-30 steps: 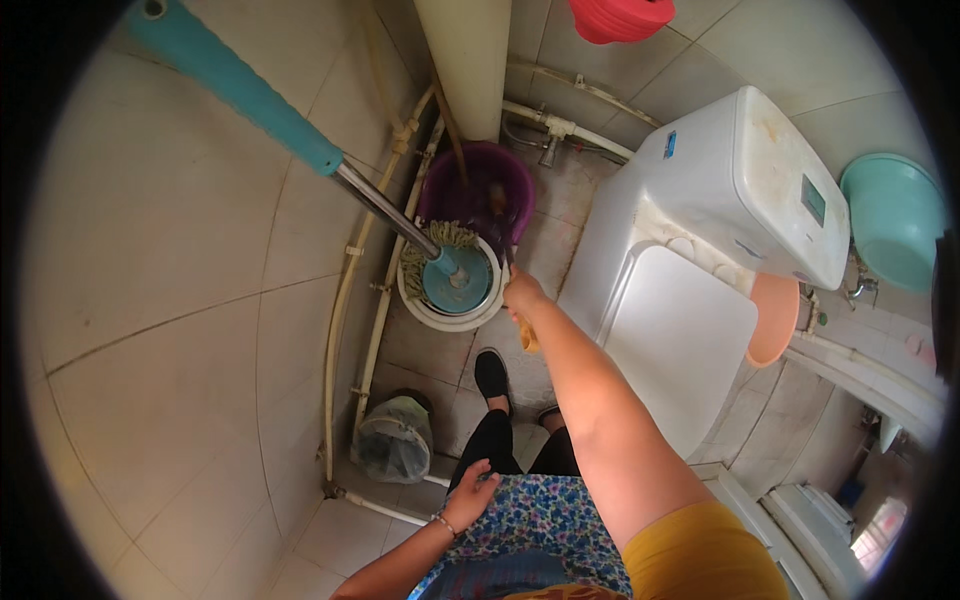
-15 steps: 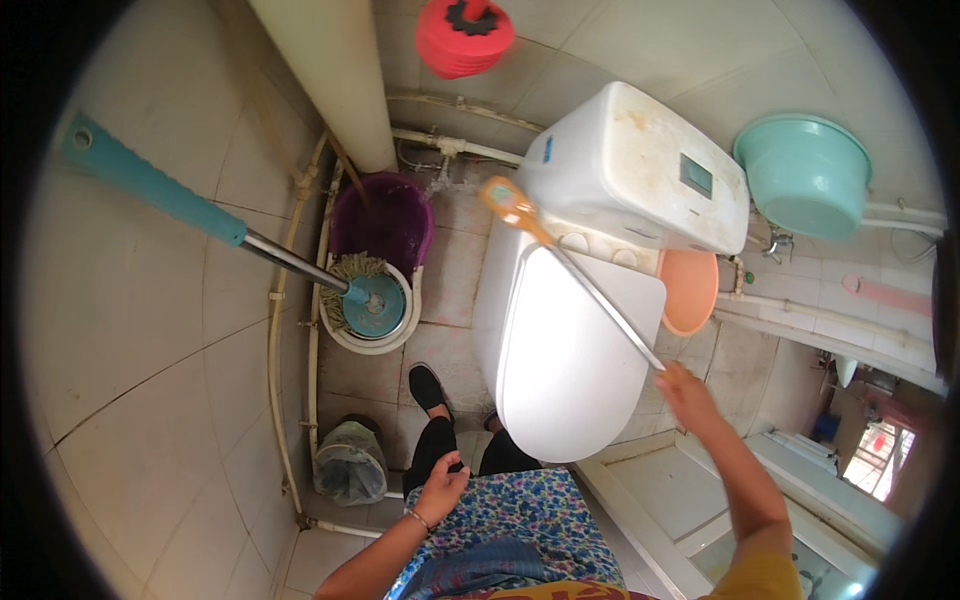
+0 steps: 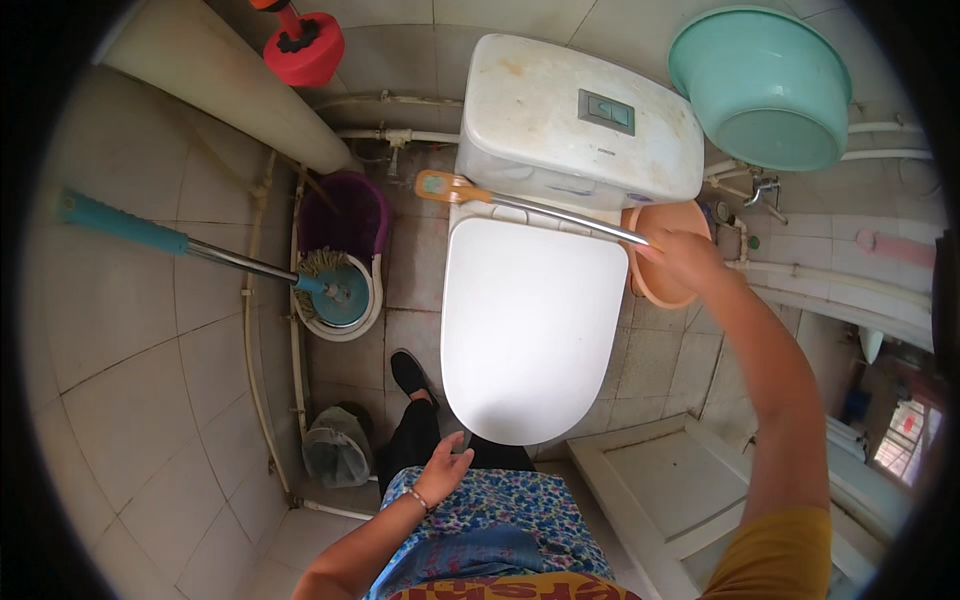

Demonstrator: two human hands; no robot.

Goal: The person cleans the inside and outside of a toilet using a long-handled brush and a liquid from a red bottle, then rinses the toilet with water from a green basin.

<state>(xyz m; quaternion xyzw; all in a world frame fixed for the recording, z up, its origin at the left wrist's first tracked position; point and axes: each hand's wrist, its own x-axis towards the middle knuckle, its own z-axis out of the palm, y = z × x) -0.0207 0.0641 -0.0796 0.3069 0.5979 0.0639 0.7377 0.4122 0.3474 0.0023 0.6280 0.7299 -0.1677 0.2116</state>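
My right hand point(image 3: 685, 255) is closed around the metal handle of a long brush point(image 3: 530, 205), holding it across the back of the white toilet. The brush's orange and green head point(image 3: 440, 186) hangs left of the cistern point(image 3: 560, 110), above the floor. The toilet lid point(image 3: 530, 320) is down. My left hand point(image 3: 440, 472) rests open and empty against my thigh, over the blue flowered cloth point(image 3: 500, 500). My black shoe point(image 3: 408, 372) stands left of the toilet bowl.
A spin mop point(image 3: 330, 285) with a teal handle sits in its white and purple bucket point(image 3: 345, 225) at the left wall. A small bin point(image 3: 335, 448) stands below. A teal basin point(image 3: 765, 85), an orange dipper point(image 3: 665, 285), a red plunger point(image 3: 305, 45) and wall pipes surround the toilet.
My right hand has lifted the brush from beside the mop bucket and carried it right, over the toilet. The view has shifted toward the cistern. My left hand stays on my thigh.
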